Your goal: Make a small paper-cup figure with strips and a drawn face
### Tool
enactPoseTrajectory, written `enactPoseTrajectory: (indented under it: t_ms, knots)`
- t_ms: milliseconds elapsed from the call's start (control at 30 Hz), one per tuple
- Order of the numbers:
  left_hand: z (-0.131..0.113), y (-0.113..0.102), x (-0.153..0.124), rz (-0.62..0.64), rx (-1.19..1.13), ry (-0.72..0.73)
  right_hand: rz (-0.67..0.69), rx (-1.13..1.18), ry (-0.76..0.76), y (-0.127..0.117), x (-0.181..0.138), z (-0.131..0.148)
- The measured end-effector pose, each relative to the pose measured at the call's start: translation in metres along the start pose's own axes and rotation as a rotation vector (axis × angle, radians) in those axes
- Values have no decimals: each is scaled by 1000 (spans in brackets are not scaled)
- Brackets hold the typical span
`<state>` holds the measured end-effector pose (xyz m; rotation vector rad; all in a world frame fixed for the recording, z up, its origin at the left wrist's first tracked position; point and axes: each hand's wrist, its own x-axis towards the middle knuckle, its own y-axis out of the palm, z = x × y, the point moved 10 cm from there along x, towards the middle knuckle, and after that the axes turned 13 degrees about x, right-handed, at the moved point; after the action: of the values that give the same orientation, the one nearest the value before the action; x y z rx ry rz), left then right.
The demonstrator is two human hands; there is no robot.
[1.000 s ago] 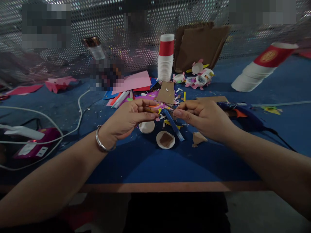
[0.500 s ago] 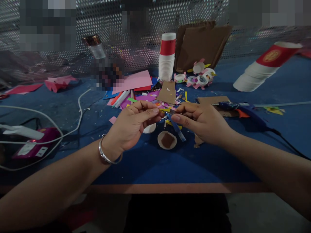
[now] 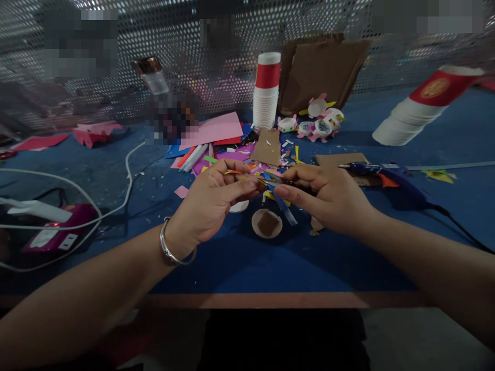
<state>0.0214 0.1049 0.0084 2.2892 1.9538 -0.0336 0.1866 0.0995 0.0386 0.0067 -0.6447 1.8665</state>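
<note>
My left hand (image 3: 211, 203) is closed, pinching a small yellow paper strip (image 3: 243, 178) between thumb and fingers; little of the strip shows. My right hand (image 3: 328, 196) is wrapped round a pair of scissors, its handles hidden by the fingers. The metal scissor blades (image 3: 270, 179) point left and meet the left fingertips, close to the strip. Below the hands, a round white paper disc (image 3: 256, 225) lies on the table with a brown square (image 3: 269, 223) on it. A second white disc (image 3: 238, 206) is partly covered by my left hand.
Paper scraps (image 3: 266, 167) and a cardboard piece (image 3: 266, 147) lie beyond my hands. Cup stacks (image 3: 266, 105) (image 3: 406, 116) stand behind. A blue glue gun (image 3: 402, 185) rests at right, cord trailing. Left are a purple power strip (image 3: 58, 229) and white cable (image 3: 127, 165). Small paper animals (image 3: 320, 127) sit at back.
The scissor blades have moved slightly left toward my left fingers, and less of the yellow strip shows between the hands. The view has shifted a little.
</note>
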Motion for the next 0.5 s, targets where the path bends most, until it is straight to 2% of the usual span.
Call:
enactPoseTrajectory:
  t_ms: [300, 500]
  knots:
    - [3, 1, 2, 42, -13, 12, 30, -25, -21, 1, 0, 3]
    - [3, 4, 0, 54, -12, 0, 2, -15, -7, -2, -1, 4]
